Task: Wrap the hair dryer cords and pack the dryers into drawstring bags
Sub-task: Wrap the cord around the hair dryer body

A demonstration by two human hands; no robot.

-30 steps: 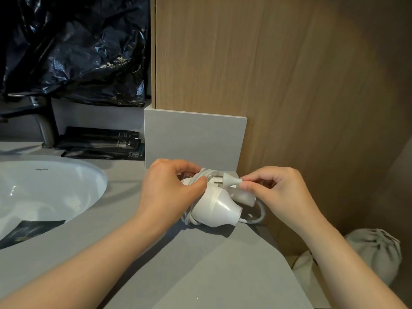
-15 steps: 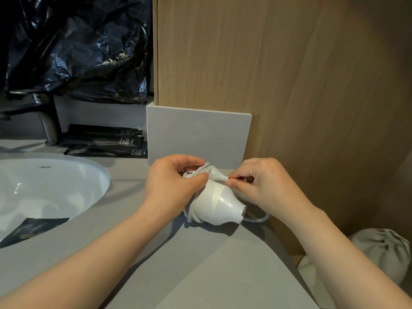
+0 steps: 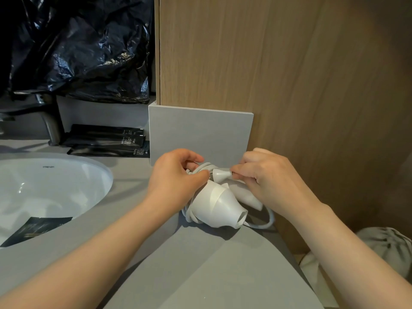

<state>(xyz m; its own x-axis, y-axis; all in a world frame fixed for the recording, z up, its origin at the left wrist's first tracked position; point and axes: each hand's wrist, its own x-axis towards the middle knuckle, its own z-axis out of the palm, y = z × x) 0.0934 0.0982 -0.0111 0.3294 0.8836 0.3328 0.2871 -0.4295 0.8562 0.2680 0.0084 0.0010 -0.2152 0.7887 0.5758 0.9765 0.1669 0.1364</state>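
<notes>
Head view: white hair dryer (image 3: 214, 206) lies on the grey tabletop (image 3: 200, 264), right of the sink (image 3: 55, 186). Left hand (image 3: 176, 181) closes its grip round the coiled cord (image 3: 201, 167), likely keeping the loops tight; right hand (image 3: 269, 181) pinches the plug (image 3: 220, 175), seemingly to tuck it in. A drawstring bag (image 3: 388, 248) sits farther right.

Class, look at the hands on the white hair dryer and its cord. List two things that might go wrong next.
The right hand pinches just the plug; if it slips, the cord coils under the left hand could spring loose. A slack loop beside the hair dryer lies by the counter edge and might snag.
</notes>
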